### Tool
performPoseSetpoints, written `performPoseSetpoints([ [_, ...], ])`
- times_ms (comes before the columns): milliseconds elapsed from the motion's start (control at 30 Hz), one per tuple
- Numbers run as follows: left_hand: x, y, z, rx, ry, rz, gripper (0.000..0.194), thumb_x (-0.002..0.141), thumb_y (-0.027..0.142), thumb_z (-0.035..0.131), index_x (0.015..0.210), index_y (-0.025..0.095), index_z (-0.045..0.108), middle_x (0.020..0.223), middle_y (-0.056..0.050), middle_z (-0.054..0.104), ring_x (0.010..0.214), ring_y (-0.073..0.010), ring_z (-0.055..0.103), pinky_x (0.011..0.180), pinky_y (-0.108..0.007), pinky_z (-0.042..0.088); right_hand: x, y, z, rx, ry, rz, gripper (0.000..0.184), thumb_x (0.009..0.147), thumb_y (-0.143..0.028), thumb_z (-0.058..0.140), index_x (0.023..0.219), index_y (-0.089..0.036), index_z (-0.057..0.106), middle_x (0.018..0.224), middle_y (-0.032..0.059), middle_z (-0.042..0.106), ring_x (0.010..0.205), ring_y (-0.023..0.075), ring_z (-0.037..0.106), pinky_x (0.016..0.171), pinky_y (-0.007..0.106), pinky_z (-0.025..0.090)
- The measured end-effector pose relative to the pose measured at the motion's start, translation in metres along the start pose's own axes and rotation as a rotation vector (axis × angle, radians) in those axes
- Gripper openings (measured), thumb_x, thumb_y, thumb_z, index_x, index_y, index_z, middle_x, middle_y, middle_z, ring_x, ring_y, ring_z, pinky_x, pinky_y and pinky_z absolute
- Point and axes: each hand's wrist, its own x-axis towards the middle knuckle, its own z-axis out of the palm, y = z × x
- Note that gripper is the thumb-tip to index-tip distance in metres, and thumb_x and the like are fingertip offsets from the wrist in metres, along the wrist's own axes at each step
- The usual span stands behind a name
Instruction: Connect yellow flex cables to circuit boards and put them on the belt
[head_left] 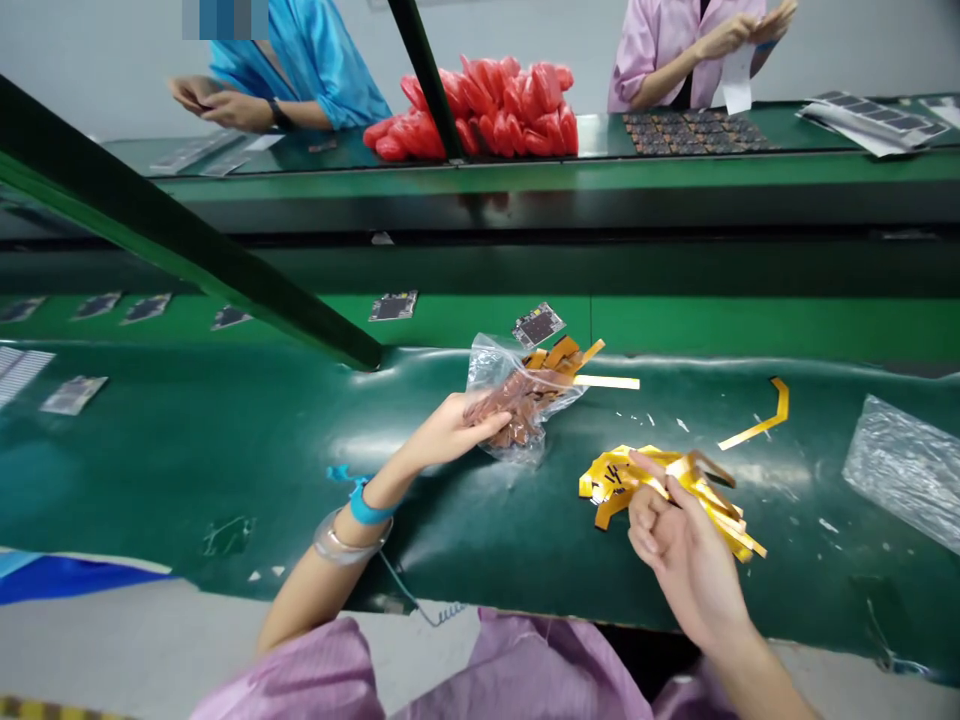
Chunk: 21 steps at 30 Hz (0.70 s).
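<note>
My left hand reaches forward and its fingers close on a clear plastic bag of small brown parts lying on the green mat. Orange flex strips poke out of the bag's far end. My right hand is curled, with the thumb and forefinger pinching a bundle of yellow flex strips just above the mat. A blue wrist strap with a coiled cord and a clear bangle sit on my left wrist.
A loose yellow strip and a crumpled clear bag lie to the right. Small circuit boards rest on the belt beyond. A dark green bar slants across the left. Two people work across the line beside red bags.
</note>
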Motion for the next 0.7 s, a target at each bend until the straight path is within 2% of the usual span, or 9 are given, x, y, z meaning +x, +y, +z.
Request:
performPoseSetpoints([
  [67, 0.002, -0.005, 0.002, -0.003, 0.002, 0.009, 0.031, 0.098, 0.04, 0.057, 0.083, 0.014, 0.06, 0.064, 0.003, 0.053, 0.056, -0.0093, 0.043, 0.053, -0.02, 0.039, 0.001, 0.013, 0.01, 0.119, 0.075, -0.103, 0.04, 0.096, -0.04, 0.069, 0.133, -0.026, 0.064, 0.07, -0.0035, 0.057, 0.053, 0.0085, 0.041, 0.046, 0.017, 0.035],
  [100, 0.002, -0.006, 0.002, 0.004, -0.003, 0.009, 0.031, 0.098, 0.04, 0.057, 0.083, 0.013, 0.06, 0.064, 0.003, 0.053, 0.057, -0.0095, 0.043, 0.054, -0.02, 0.039, 0.002, 0.019, 0.016, 0.182, 0.094, -0.107, 0.037, 0.098, -0.041, 0.066, 0.131, -0.025, 0.065, 0.071, -0.0032, 0.058, 0.053, 0.0085, 0.042, 0.046, 0.017, 0.037],
  [200, 0.005, -0.005, -0.001, 0.045, -0.064, 0.026, 0.032, 0.099, 0.04, 0.056, 0.083, 0.013, 0.061, 0.065, 0.003, 0.053, 0.059, -0.0093, 0.044, 0.056, -0.019, 0.038, 0.012, 0.034, 0.033, 0.351, 0.102, 0.055, 0.036, 0.106, -0.043, 0.048, 0.123, -0.018, 0.066, 0.07, -0.0014, 0.059, 0.05, 0.009, 0.043, 0.042, 0.017, 0.038],
  [300, 0.007, 0.006, -0.007, 0.059, -0.218, 0.035, 0.03, 0.1, 0.037, 0.054, 0.087, 0.012, 0.064, 0.068, 0.003, 0.058, 0.06, -0.0087, 0.047, 0.059, -0.019, 0.039, 0.022, 0.036, 0.042, 0.476, 0.091, 0.217, 0.042, 0.11, -0.042, 0.039, 0.121, -0.01, 0.064, 0.072, 0.0014, 0.063, 0.051, 0.0087, 0.048, 0.04, 0.017, 0.04],
  [400, 0.008, 0.017, -0.012, 0.036, -0.358, 0.003, 0.031, 0.102, 0.035, 0.052, 0.088, 0.012, 0.067, 0.07, 0.001, 0.065, 0.06, -0.0087, 0.052, 0.059, -0.018, 0.039, 0.027, 0.029, 0.041, 0.565, 0.062, 0.315, 0.039, 0.111, -0.03, 0.035, 0.128, -0.003, 0.058, 0.078, 0.0054, 0.067, 0.054, 0.0083, 0.055, 0.046, 0.018, 0.047],
  [467, 0.007, 0.02, -0.013, 0.032, -0.397, -0.026, 0.031, 0.101, 0.034, 0.052, 0.086, 0.012, 0.067, 0.07, 0.001, 0.066, 0.06, -0.0088, 0.053, 0.058, -0.019, 0.038, 0.028, 0.025, 0.033, 0.608, 0.035, 0.409, 0.043, 0.112, -0.03, 0.03, 0.131, -0.001, 0.056, 0.08, 0.0064, 0.068, 0.054, 0.0072, 0.058, 0.048, 0.016, 0.049],
  [567, 0.007, 0.018, -0.013, 0.032, -0.403, -0.04, 0.029, 0.101, 0.033, 0.053, 0.086, 0.013, 0.067, 0.07, 0.001, 0.066, 0.059, -0.0088, 0.052, 0.056, -0.019, 0.038, 0.021, 0.025, 0.014, 0.496, -0.135, 0.493, 0.047, 0.11, -0.044, 0.038, 0.125, -0.008, 0.063, 0.08, 0.0029, 0.069, 0.053, 0.0032, 0.06, 0.049, 0.01, 0.047],
  [667, 0.007, 0.014, -0.015, 0.016, -0.419, 0.008, 0.027, 0.101, 0.033, 0.052, 0.088, 0.014, 0.065, 0.071, 0.001, 0.065, 0.06, -0.0089, 0.052, 0.058, -0.02, 0.038, -0.001, 0.02, -0.007, 0.189, -0.399, 0.523, 0.044, 0.097, -0.054, 0.064, 0.112, -0.014, 0.073, 0.066, -0.0015, 0.066, 0.044, 0.0061, 0.056, 0.041, 0.015, 0.043],
  [700, 0.007, 0.014, -0.016, 0.015, -0.431, 0.022, 0.026, 0.101, 0.033, 0.052, 0.088, 0.014, 0.065, 0.071, 0.001, 0.065, 0.06, -0.009, 0.053, 0.058, -0.02, 0.039, -0.01, 0.013, -0.013, 0.11, -0.44, 0.526, 0.043, 0.091, -0.053, 0.072, 0.107, -0.014, 0.076, 0.058, -0.0022, 0.062, 0.04, 0.0088, 0.054, 0.038, 0.018, 0.04],
])
